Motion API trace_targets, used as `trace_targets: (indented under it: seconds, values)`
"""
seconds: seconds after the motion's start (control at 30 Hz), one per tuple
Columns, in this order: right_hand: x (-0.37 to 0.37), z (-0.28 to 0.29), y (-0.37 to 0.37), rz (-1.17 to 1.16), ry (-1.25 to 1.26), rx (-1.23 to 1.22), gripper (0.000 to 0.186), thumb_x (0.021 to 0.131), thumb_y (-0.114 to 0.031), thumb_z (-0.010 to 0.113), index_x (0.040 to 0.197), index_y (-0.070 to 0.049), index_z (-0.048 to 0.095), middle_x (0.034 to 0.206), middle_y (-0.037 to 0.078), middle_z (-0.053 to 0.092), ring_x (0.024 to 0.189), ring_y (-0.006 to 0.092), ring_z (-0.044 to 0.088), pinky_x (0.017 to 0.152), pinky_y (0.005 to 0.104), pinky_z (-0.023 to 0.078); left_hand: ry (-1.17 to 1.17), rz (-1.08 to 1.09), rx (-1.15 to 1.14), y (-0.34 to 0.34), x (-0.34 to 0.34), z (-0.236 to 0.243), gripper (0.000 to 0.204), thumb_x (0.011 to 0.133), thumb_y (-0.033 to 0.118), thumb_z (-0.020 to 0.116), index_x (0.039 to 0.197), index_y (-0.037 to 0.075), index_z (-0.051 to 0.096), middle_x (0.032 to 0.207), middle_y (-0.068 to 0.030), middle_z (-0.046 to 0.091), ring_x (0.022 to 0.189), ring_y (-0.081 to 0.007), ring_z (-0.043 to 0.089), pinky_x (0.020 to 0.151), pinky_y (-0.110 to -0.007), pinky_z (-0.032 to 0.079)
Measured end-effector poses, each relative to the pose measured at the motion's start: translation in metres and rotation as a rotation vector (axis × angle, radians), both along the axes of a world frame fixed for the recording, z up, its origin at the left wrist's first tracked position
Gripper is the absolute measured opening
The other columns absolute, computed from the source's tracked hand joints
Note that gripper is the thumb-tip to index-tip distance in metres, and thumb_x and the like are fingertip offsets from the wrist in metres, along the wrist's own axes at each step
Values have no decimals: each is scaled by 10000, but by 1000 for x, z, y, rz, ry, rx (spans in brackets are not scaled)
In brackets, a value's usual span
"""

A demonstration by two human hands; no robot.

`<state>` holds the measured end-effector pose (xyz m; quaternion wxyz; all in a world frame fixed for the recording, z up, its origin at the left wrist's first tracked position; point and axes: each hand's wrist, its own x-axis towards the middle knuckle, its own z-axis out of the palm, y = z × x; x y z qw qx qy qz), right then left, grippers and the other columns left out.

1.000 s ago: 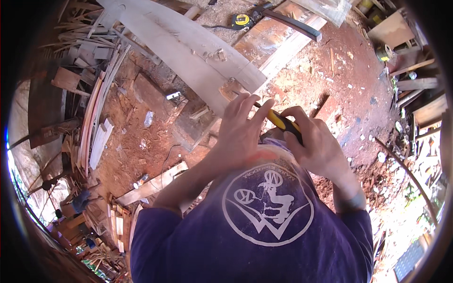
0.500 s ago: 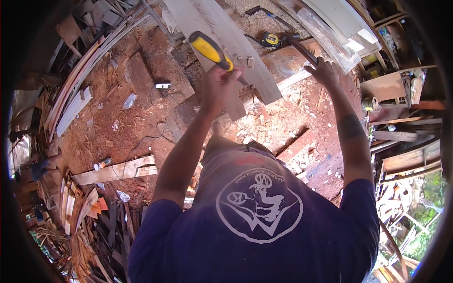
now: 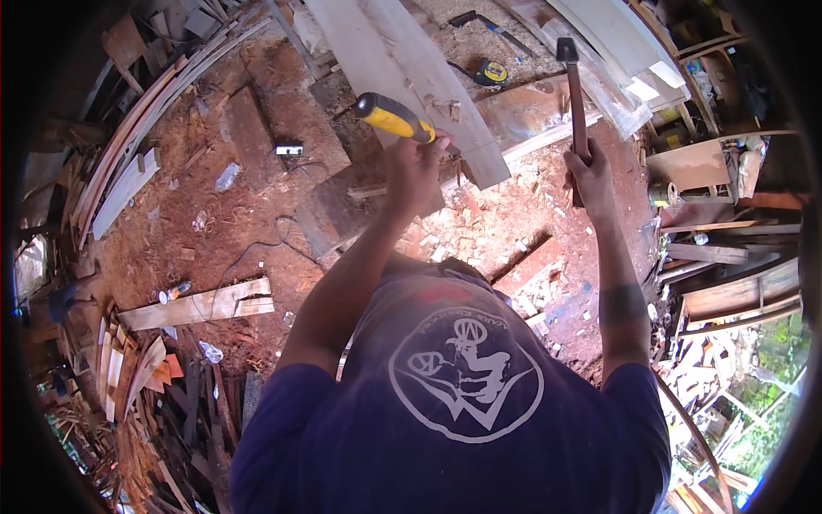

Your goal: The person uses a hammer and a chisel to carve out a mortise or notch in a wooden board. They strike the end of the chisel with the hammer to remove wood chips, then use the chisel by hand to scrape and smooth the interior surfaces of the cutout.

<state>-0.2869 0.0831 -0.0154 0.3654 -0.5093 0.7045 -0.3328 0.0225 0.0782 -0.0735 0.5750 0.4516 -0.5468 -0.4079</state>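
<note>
A chisel with a yellow and black handle is gripped in my left hand, its butt pointing up and to the left. The chisel's blade end is at the wide pale plank, near a hole and a small wood chip; whether its edge touches the wood is hard to see. My right hand is wrapped round the lower handle of a hammer, held up to the right of the plank with its dark head uppermost.
A yellow and black tape measure lies beyond the plank, near a dark long-handled tool. Wood chips litter the ground. A small lit device with a cord lies left. Stacked boards stand far right; scrap wood is piled near left.
My right hand has raised the hammer from beside the tape measure, drawing it nearer and turning it upright. My left hand has shifted slightly right and nearer with the chisel, whose handle now leans more leftward.
</note>
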Motion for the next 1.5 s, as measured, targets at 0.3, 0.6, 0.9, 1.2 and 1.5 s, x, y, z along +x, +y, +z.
trace_targets:
  seconds: [0.3, 0.6, 0.9, 1.2, 1.5]
  values:
    - [32, 91, 43, 199, 216, 3, 242, 905, -215, 660, 941, 14, 593, 645, 74, 550, 554, 153, 560, 517, 376, 414, 49, 25, -196, 22, -9, -13, 99, 1018, 36, 600, 1036, -44, 655, 1021, -92, 724, 919, -143, 684, 862, -285, 533]
    - [90, 195, 58, 578, 584, -353, 341, 965, -325, 686, 1017, 2, 606, 690, 211, 569, 613, 365, 487, 622, 427, 458, 392, 85, 37, 24, -17, -38, 84, 1029, 42, 592, 1097, -8, 592, 1043, -99, 698, 980, -183, 713, 841, -309, 596]
    - [148, 237, 63, 856, 698, -637, 247, 912, -240, 685, 985, -15, 614, 764, 222, 647, 741, 443, 660, 663, 471, 491, 380, 137, 46, 27, -18, -36, 103, 1019, 70, 623, 1073, -15, 644, 1016, -66, 712, 926, -136, 708, 813, -280, 595]
    - [159, 195, 56, 1003, 1159, -777, 354, 905, -252, 730, 1142, -52, 559, 722, 176, 678, 697, 384, 709, 634, 477, 569, 163, 193, -60, 25, -23, -43, 130, 989, 88, 663, 1007, -40, 654, 871, -118, 761, 851, -184, 746, 766, -300, 549]
    - [168, 249, 72, 864, 882, -1084, 459, 881, -262, 770, 1252, -85, 566, 769, 165, 695, 733, 382, 711, 648, 471, 562, 55, 240, -91, 21, -23, -34, 109, 978, 93, 662, 980, -16, 669, 869, -107, 771, 809, -207, 749, 728, -325, 542]
